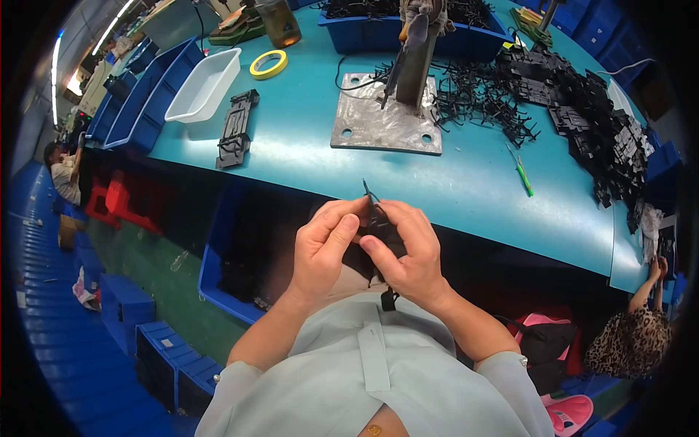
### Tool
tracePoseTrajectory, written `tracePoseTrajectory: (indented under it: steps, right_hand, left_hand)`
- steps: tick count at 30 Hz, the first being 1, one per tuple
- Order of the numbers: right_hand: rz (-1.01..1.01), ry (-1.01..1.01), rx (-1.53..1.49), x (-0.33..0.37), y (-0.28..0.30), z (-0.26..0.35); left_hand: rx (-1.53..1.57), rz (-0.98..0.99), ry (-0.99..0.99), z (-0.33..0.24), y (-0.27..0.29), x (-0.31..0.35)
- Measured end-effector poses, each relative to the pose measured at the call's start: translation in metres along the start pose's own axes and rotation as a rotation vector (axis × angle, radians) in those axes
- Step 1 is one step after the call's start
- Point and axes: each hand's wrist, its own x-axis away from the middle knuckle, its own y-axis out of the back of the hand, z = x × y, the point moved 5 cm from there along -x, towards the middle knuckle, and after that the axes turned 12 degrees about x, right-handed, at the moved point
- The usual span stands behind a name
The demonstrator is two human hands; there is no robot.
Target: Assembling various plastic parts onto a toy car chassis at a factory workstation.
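Observation:
Both of my hands are in front of my body, just short of the table's near edge, with a black plastic part (380, 227) between them. A thin black prong points up from it past my fingertips. My left hand (325, 246) is closed at the part's left side, thumb over bent fingers. On the other side, my right hand (409, 251) wraps round the part with its thumb on top. My fingers hide much of its shape. A similar long black plastic frame (234, 130) lies on the table to the left.
A metal stand on a steel plate (386, 135) is on the teal table (306, 164). Small black pieces (484, 98) and a heap of black frames (593, 131) spread rightward. A green-handled tool (524, 179), yellow tape (269, 64) and a white tray (204, 87) lie around.

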Motion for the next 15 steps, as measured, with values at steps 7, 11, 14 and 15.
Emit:
tracePoseTrajectory:
  steps: [7, 11, 14, 15]
  right_hand:
    - [0.172, -0.634, -0.923, 0.007, -0.017, -0.035]
    - [0.175, -0.642, -1.06, -0.006, -0.013, -0.039]
    - [0.199, -0.621, -0.957, -0.016, -0.01, -0.048]
    - [0.2, -0.612, -0.878, -0.019, -0.009, -0.053]
  left_hand:
    - [-0.138, -0.027, -0.032, 0.003, 0.005, -0.023]
    - [0.358, -0.01, 0.45, 0.028, 0.008, -0.032]
    - [0.412, 0.021, 0.476, 0.03, 0.004, -0.04]
    - [0.437, 0.023, 0.476, 0.03, 0.003, -0.046]
